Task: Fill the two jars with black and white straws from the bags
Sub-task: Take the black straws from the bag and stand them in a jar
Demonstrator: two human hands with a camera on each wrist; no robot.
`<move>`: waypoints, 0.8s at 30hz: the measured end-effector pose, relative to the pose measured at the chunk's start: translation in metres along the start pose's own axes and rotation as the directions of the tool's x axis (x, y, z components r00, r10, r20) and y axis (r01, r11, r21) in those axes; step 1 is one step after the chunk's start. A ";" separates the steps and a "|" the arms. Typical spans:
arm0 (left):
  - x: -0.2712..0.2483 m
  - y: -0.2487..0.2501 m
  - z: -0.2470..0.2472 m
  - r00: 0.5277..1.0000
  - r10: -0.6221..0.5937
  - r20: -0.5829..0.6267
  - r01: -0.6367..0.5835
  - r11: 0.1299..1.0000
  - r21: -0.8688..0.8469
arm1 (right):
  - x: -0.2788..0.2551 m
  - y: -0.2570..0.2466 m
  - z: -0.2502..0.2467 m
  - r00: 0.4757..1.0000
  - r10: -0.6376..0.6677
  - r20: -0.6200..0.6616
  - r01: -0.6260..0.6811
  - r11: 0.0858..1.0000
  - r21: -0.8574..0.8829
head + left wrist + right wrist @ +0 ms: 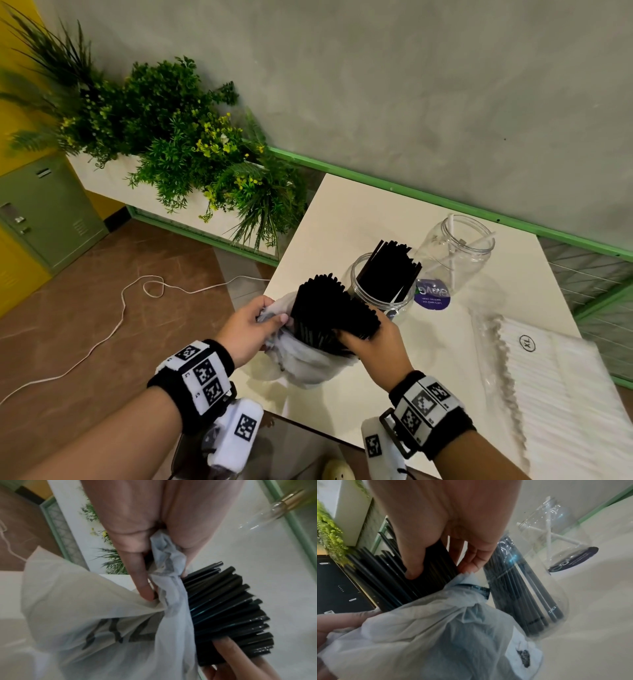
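Left hand (249, 327) pinches the bag (301, 363); right hand (371, 339) grips the black straws (329, 308), angled toward one o'clock, where the near jar (380, 284) waits, nearer the right

Café-like interior, planter (113, 174), green lockers (51, 212)

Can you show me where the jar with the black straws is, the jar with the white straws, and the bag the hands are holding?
jar with black straws (399, 303): head view, clear front wall.
jar with white straws (466, 270): head view, clear side wall.
bag (308, 368): head view, crumpled white plastic below the straws.
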State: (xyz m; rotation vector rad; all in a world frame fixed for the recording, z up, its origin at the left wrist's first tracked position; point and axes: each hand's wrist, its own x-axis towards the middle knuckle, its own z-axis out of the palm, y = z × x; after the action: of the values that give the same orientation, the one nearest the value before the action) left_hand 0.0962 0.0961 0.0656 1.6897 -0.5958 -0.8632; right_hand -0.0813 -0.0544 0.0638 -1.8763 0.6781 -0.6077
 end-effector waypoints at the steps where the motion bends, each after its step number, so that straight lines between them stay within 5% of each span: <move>1: 0.000 0.001 0.004 0.999 -0.046 0.011 0.047 0.996 -0.075 | 0.000 -0.001 -0.001 1.000 0.008 0.013 -0.008 1.000 -0.014; 7: 0.001 0.007 0.014 0.987 -0.157 0.013 0.157 0.974 -0.165 | -0.011 -0.002 -0.002 0.987 0.027 0.156 -0.041 0.996 0.084; 13: 0.002 0.007 0.019 0.972 -0.193 0.131 0.217 0.954 -0.209 | -0.006 0.012 0.021 0.997 -0.006 0.081 0.017 0.990 -0.137; 16: -0.001 0.006 0.010 0.951 -0.034 0.308 -0.014 0.988 0.152 | -0.001 0.021 0.028 0.998 0.004 0.060 0.002 0.994 -0.105; 19: 0.003 0.005 0.008 0.949 0.069 0.308 -0.228 0.826 0.515 | 0.001 0.026 0.027 0.997 0.035 0.071 -0.028 0.995 -0.097; 24: 0.012 0.004 0.008 0.956 0.161 0.247 -0.292 0.634 0.716 | 0.008 0.027 0.023 0.991 0.056 0.125 -0.045 0.995 -0.093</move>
State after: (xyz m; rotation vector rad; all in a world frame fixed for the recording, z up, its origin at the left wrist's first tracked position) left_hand 0.0974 0.0816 0.0656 2.2157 -1.4013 -0.5892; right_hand -0.0650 -0.0542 0.0314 -1.9567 0.6769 -0.4273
